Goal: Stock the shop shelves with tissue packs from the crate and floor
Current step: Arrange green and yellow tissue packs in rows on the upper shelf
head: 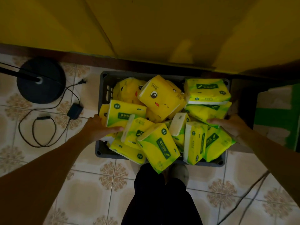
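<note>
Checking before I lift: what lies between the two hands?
In the head view, a heap of tissue packs in the crate fills the stretch between the left hand and the right hand.

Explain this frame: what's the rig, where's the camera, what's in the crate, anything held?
No machine here: a person works with bare hands, and one wide-angle camera on their head looks down at the floor. It is the only view. A dark plastic crate sits on the tiled floor, heaped with tissue: green-and-yellow packs and yellow cartoon-face packs. The left hand and right hand reach in from either side, fingers lying straight on top of packs; nothing is lifted yet. Left of the crate stand a round black base and a power adapter with its cable.
</note>
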A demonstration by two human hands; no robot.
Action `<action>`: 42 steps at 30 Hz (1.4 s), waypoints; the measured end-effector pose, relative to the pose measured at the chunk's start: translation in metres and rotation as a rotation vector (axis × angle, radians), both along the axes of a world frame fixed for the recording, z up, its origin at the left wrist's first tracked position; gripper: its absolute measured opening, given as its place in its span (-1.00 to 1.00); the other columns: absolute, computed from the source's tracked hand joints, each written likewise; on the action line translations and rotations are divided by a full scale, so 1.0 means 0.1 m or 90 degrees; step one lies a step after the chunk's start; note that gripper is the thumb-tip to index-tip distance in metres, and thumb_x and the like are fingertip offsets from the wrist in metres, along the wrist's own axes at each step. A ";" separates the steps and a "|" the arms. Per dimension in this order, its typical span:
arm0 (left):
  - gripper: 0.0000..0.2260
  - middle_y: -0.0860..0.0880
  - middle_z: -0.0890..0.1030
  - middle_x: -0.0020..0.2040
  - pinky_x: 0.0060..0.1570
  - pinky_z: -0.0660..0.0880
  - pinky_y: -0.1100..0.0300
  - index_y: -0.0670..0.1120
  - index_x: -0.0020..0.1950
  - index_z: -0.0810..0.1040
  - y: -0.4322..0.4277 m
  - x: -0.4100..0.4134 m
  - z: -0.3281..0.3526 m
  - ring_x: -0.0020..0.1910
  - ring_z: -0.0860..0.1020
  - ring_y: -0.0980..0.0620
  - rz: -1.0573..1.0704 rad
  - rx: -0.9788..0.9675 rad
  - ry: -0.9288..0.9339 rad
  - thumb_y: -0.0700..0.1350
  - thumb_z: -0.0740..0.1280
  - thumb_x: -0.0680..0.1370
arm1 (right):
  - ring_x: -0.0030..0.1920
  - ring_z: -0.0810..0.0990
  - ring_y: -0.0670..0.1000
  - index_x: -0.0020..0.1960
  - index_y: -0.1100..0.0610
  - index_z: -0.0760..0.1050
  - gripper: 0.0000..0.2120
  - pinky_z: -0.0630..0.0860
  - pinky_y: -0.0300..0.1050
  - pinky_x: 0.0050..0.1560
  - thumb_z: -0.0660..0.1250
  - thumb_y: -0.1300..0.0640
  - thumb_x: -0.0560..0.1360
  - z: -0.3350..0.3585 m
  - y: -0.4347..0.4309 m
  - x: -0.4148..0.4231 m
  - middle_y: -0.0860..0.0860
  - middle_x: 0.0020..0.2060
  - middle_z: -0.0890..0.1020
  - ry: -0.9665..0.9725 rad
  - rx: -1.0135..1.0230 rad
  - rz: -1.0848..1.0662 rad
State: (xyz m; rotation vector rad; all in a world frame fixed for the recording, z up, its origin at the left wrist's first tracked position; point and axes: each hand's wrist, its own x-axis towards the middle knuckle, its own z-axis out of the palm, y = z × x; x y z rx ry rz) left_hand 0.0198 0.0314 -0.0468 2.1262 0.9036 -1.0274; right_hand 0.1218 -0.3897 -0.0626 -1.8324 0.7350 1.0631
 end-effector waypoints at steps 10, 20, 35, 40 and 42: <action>0.05 -0.07 0.61 0.07 -0.09 0.46 0.10 -0.10 0.20 0.49 -0.02 -0.31 0.26 0.03 0.57 -0.08 0.061 0.000 -0.028 0.42 0.42 -0.18 | -0.25 0.62 0.07 0.05 0.21 0.57 -0.66 0.57 -0.04 -0.12 0.52 0.27 0.29 0.38 0.15 -0.10 0.06 -0.10 0.65 -0.048 0.008 -0.017; -0.17 -0.17 0.50 0.18 -0.01 0.43 0.06 -0.25 0.29 0.31 -0.19 -0.79 1.03 0.16 0.49 -0.20 0.210 0.031 -0.052 0.03 0.61 0.18 | -0.75 0.35 -0.20 -0.54 0.05 0.42 -0.60 0.45 -0.24 -0.38 0.44 0.25 0.42 1.23 0.26 -0.09 -0.12 -0.77 0.39 -0.043 -0.024 0.141; -0.07 -0.20 0.45 0.23 -0.07 0.38 0.09 -0.24 0.32 0.29 -0.66 -2.82 2.79 0.15 0.46 -0.16 0.513 0.043 -0.069 0.15 0.61 0.13 | -0.67 0.44 -0.18 -0.41 0.10 0.33 -0.65 0.35 -0.11 -0.35 0.41 0.26 0.45 2.95 1.04 -0.55 -0.10 -0.75 0.42 -0.086 0.035 0.437; -0.03 -0.15 0.49 0.10 -0.15 0.38 0.10 -0.22 0.29 0.34 -0.88 -3.79 3.36 -0.06 0.43 -0.05 0.630 0.066 -0.039 0.26 0.57 0.06 | -0.12 0.62 0.12 -0.10 0.07 0.56 -0.81 0.53 0.07 0.00 0.52 0.15 0.34 3.46 1.63 -0.99 0.05 -0.17 0.65 -0.089 0.038 0.602; -0.02 -0.16 0.49 0.06 -0.17 0.38 0.10 -0.23 0.26 0.36 -0.96 -4.16 3.51 -0.06 0.45 -0.07 0.673 0.075 -0.039 0.29 0.56 0.03 | -0.09 0.59 0.10 -0.11 -0.01 0.52 -0.78 0.50 0.03 0.03 0.52 0.16 0.34 3.64 1.87 -1.26 0.03 -0.14 0.62 -0.092 0.051 0.656</action>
